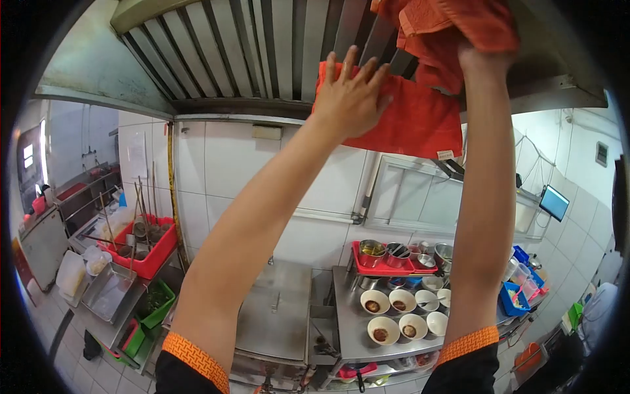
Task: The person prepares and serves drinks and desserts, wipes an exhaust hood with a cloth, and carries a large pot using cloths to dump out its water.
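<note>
Both my arms reach up to the slatted metal range hood (226,49). A red cloth (417,121) hangs from the hood's front edge, its lower part flat with a small white label. My left hand (354,95) lies over the left part of this cloth, fingers spread and pointing up at the slats. At the upper right, my right hand (484,60) is wrapped in a bunched orange-red cloth (453,29), gripping it against the hood's underside. Folds of cloth hide its fingers. Whether the bunched and flat parts are one piece, I cannot tell.
Below stands a lidded steel cooker (272,315). Right of it, a steel table (354,348) bears several white bowls (383,330) and a red tray (367,268) of metal pots. A red bin (154,259) with long-handled strainers is at left. A monitor (554,203) hangs at right.
</note>
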The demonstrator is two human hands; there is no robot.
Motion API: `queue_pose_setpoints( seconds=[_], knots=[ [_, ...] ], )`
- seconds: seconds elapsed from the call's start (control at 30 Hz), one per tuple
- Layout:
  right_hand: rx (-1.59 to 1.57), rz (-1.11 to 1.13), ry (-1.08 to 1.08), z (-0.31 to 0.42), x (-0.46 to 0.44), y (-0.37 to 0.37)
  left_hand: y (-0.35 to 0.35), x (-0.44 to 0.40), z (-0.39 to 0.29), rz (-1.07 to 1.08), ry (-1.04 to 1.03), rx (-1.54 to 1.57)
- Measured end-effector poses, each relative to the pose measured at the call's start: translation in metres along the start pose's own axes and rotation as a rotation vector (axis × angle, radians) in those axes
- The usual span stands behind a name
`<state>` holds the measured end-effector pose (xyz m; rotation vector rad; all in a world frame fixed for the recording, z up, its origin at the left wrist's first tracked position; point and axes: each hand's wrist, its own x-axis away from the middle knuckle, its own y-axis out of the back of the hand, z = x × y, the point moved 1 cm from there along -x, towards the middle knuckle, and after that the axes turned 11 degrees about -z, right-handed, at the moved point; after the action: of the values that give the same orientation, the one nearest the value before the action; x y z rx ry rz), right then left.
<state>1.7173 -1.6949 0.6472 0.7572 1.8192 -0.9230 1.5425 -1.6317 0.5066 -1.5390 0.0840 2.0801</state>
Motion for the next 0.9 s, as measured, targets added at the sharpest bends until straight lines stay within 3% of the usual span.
queue_pose_setpoints(
  seconds=[0.03, 0.1, 0.2, 0.3, 0.4, 0.43, 0.5, 0.57, 0.67, 0.7, 0.73, 0.8, 0.9],
  knots=[
    [-0.04, 0.026, 0.038, 0.007, 0.006, 0.005, -0.004, -0.004, 0.001, 0.115, 0.034, 0.009],
    [0.315, -0.076, 0.088, 0.039, 0.034, -0.012, -0.002, -0.014, 0.006, 0.348, 0.098, 0.012],
    [0.618, -0.049, 0.137, 0.06, 0.077, -0.024, -0.006, 0.005, 0.022, 0.008, -0.108, 0.068],
    [0.786, 0.099, 0.051, 0.08, 0.145, -0.045, 0.06, 0.031, 0.002, -0.288, 0.2, 0.182],
    [0.756, 0.306, -0.113, 0.101, 0.218, -0.08, 0.156, 0.102, -0.009, -0.478, 0.596, 0.861],
    [0.717, 0.371, -0.176, 0.102, 0.241, -0.091, 0.195, 0.134, -0.014, -0.526, 0.62, 0.81],
    [0.605, 0.464, -0.31, 0.108, 0.285, -0.119, 0.259, 0.19, -0.023, -0.392, 0.467, 0.639],
    [0.466, 0.536, -0.47, 0.111, 0.328, -0.146, 0.315, 0.197, -0.034, -0.324, 0.448, 0.657],
    [0.217, 0.643, -0.696, 0.113, 0.391, -0.192, 0.389, 0.212, -0.04, -0.155, 0.548, 0.334],
    [0.122, 0.674, -0.711, 0.111, 0.416, -0.211, 0.417, 0.216, -0.041, -0.137, 0.734, 0.238],
    [0.041, 0.79, -0.461, 0.095, 0.454, -0.224, 0.443, 0.222, -0.04, -0.136, 0.75, 0.149],
    [-0.17, 0.599, -0.663, 0.128, 0.501, -0.285, 0.51, 0.226, -0.039, -0.145, 0.759, -0.085],
    [-0.414, 0.534, -0.876, 0.173, 0.552, -0.37, 0.61, 0.217, -0.049, -0.168, 0.768, -0.325]
  ],
)
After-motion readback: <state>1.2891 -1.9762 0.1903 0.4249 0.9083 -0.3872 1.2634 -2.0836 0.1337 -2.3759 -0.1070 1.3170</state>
